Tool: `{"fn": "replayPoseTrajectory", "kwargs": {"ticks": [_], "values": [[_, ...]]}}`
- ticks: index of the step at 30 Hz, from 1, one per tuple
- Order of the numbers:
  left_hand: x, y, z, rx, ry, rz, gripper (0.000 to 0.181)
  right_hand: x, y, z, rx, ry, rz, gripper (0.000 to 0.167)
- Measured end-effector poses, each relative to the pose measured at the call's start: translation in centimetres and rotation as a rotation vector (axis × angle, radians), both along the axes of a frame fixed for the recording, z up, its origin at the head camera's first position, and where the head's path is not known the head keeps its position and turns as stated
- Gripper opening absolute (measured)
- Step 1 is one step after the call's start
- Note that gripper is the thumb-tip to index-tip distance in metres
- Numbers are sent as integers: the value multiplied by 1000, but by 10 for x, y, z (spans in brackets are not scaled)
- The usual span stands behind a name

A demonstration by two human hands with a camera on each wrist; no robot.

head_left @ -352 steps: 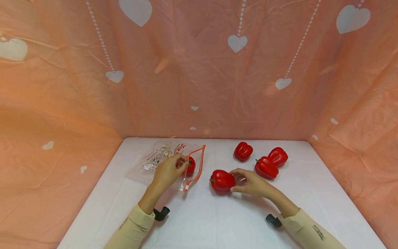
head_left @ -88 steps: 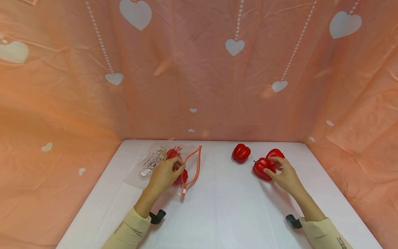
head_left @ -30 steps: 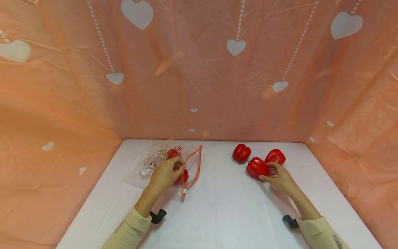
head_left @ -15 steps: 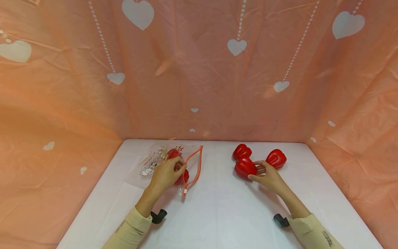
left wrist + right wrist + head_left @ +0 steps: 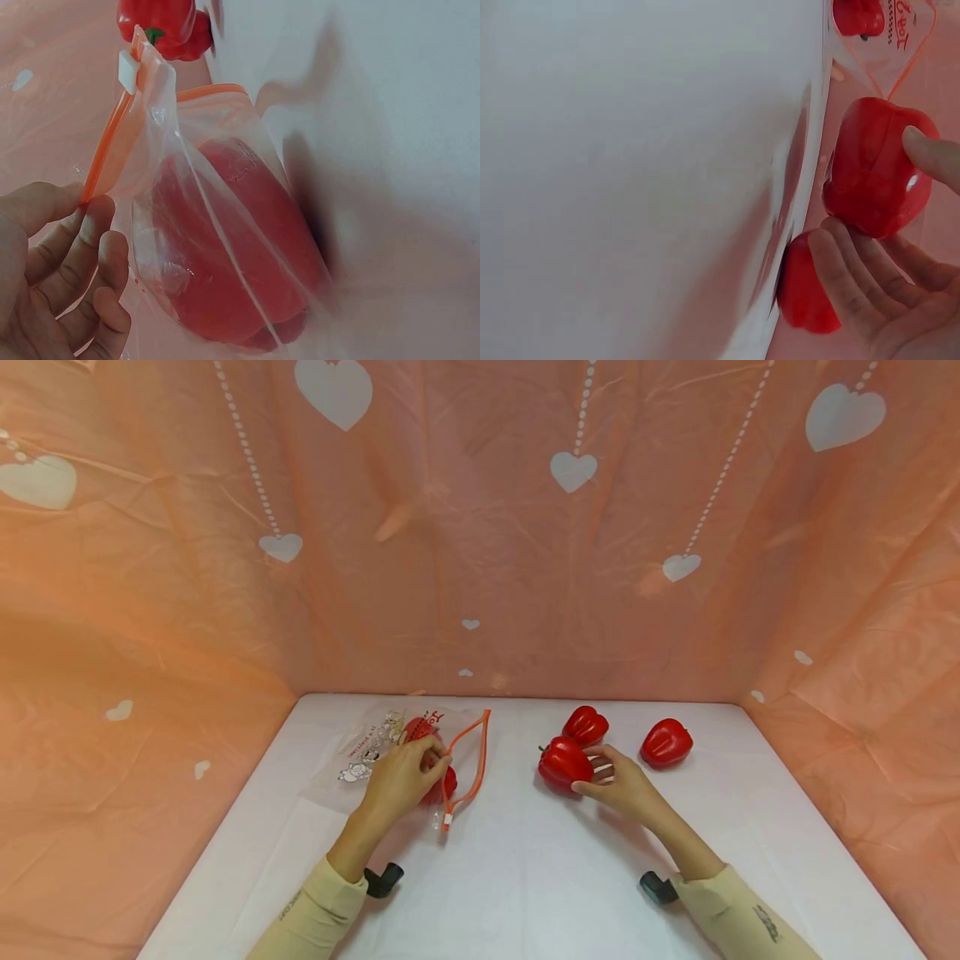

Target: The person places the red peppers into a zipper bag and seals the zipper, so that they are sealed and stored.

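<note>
My left hand (image 5: 401, 777) pinches the orange zip edge (image 5: 111, 146) of a clear printed zip bag (image 5: 322, 781) lying at the left, its mouth spread towards the right. Red bell peppers (image 5: 232, 240) show through the film inside it, partly hidden by the hand. Between thumb and fingers, my right hand (image 5: 626, 787) holds another red bell pepper (image 5: 564, 764), green stem towards the bag. In the right wrist view this pepper (image 5: 877, 169) appears raised off the table. Just behind it sits a further bell pepper (image 5: 587, 725), and one more pepper (image 5: 666, 743) lies to the right.
A white-covered table (image 5: 517, 893) carries everything. Orange curtain (image 5: 480, 568) with white hearts encloses its back and sides. Dark wrist camera mounts (image 5: 384, 880) stick out at both cuffs.
Since the oldest frame, the first pepper went into the bag. My right hand then took another from the right pair and carried it left. The left hand stays on the bag edge.
</note>
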State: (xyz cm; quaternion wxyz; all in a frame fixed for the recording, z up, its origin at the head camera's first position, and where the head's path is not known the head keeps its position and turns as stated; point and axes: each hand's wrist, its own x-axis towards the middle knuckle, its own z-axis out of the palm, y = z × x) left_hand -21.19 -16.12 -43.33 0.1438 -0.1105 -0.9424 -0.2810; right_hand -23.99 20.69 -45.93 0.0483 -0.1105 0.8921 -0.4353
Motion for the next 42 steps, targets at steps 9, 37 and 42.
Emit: {"fn": "replayPoseTrajectory", "kwargs": {"ticks": [9,37,42], "values": [[1,0,1,3,-2,-6,8,1,-20,-2,-12,-22,27,65],[-1,2,-2,-3,1,-8,8,5,-84,-7,-76,-37,180,58],[-1,3,-2,3,6,-5,8,6,-95,-7,-86,-34,200,57]]}}
